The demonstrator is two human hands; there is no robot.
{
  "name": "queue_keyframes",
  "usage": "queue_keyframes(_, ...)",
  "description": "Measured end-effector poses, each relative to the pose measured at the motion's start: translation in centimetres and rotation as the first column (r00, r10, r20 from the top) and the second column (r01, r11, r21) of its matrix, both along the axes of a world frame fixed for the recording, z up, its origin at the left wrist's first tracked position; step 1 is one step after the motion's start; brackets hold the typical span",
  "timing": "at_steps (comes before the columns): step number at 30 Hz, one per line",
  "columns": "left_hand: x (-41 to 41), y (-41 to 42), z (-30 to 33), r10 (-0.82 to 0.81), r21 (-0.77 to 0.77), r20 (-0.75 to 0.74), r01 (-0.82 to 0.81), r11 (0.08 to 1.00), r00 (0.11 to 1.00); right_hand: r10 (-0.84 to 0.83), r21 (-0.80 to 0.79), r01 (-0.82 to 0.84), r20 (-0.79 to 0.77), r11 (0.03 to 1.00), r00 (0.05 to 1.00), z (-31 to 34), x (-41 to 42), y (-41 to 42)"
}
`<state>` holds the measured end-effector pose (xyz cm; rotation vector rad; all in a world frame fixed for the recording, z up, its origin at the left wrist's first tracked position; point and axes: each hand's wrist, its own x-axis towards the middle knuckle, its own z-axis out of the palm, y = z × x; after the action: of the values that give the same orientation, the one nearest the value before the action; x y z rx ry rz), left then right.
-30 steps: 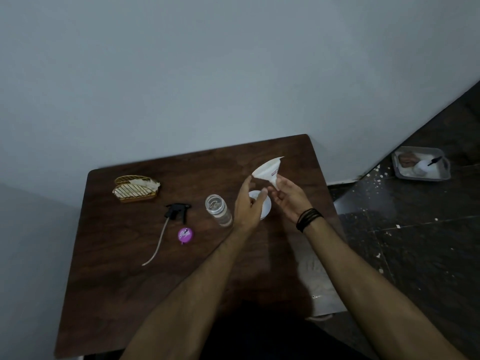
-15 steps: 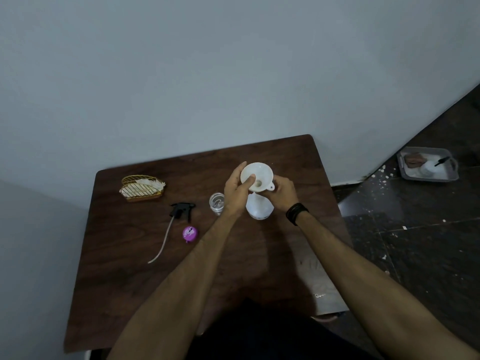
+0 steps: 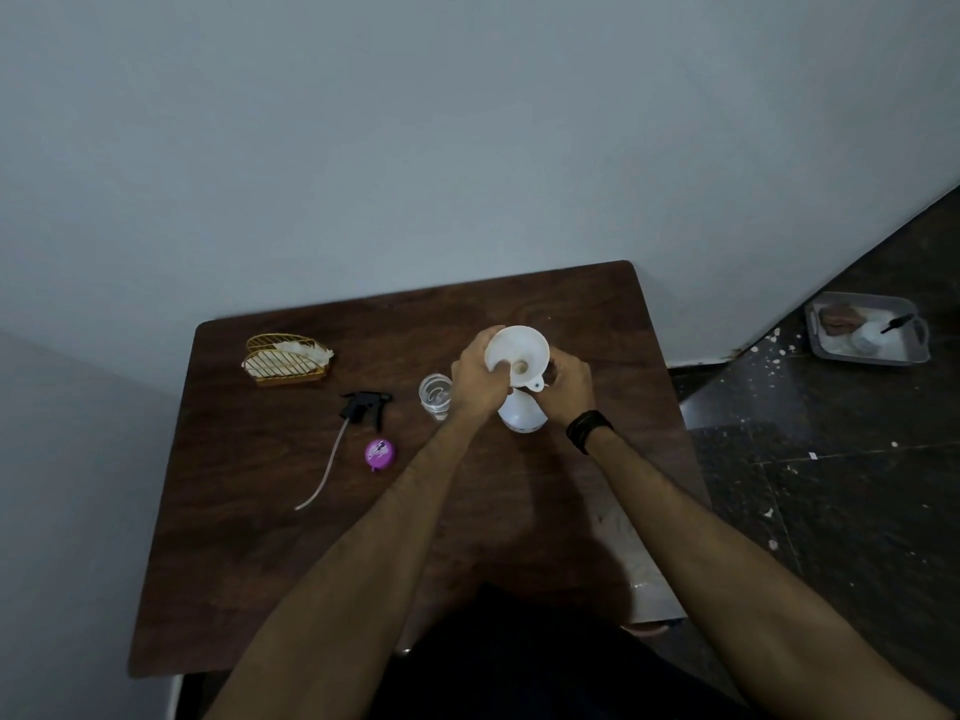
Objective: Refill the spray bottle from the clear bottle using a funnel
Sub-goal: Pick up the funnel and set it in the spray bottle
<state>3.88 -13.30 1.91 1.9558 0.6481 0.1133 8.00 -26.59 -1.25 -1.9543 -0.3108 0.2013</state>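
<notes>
A white funnel (image 3: 522,353) sits mouth up on top of the white spray bottle (image 3: 521,417) near the middle of the dark wooden table (image 3: 260,537). My left hand (image 3: 475,381) grips the funnel's left rim, thumb inside the bowl. My right hand (image 3: 569,384) curls round the bottle's neck under the funnel on the right side. The clear bottle (image 3: 435,396) stands uncapped just left of my left hand. The black spray head (image 3: 363,405) with its long tube lies further left, and a purple cap (image 3: 379,453) lies below it.
A gold wire basket (image 3: 285,358) with white cloth stands at the table's back left. The table meets a grey wall behind. On the dark floor to the right lies a grey tray (image 3: 867,335) with items.
The funnel went from tilted in my right hand above the bottle to upright on the bottle's neck. My left hand rose from the bottle to the funnel's rim; my right hand dropped beneath it.
</notes>
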Motion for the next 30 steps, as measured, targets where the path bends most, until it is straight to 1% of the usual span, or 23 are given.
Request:
queue_keyframes(6,0.3,-0.5,0.7,-0.049,0.050,-0.032,0.051,0.997,0.998,-0.022,-0.025,0.023,0.004,0.999,1.000,-0.3,-0.1,-0.5)
queue_keyframes(10,0.0,-1.0,1.0,-0.062,0.033,-0.067,0.064,0.997,0.996,0.002,-0.009,-0.002,0.013,1.000,1.000,-0.5,-0.5,-1.1)
queue_keyframes(15,-0.2,-0.7,0.9,-0.041,0.089,-0.128,0.053,0.995,0.991,0.024,0.013,-0.024,-0.002,1.000,1.000,0.0,-1.0,-1.1)
queue_keyframes(18,0.0,-0.4,1.1,-0.041,0.102,-0.148,0.056,0.993,0.988,0.024,-0.007,-0.024,-0.009,1.000,1.000,0.0,-0.9,-0.9)
queue_keyframes(22,0.0,-0.3,1.2,-0.101,0.156,-0.231,0.140,0.978,0.968,0.012,-0.056,-0.013,-0.023,0.998,1.000,-0.6,-0.9,-0.7)
queue_keyframes(26,-0.2,-0.8,1.3,-0.132,0.178,-0.276,0.186,0.966,0.952,0.005,-0.072,-0.006,-0.003,0.997,1.000,-0.7,-0.9,-0.8)
queue_keyframes(30,-0.5,-1.1,0.8,-0.150,0.168,-0.348,0.219,0.961,0.926,0.029,-0.044,-0.033,-0.078,0.998,0.996,-0.6,-1.3,-1.0)
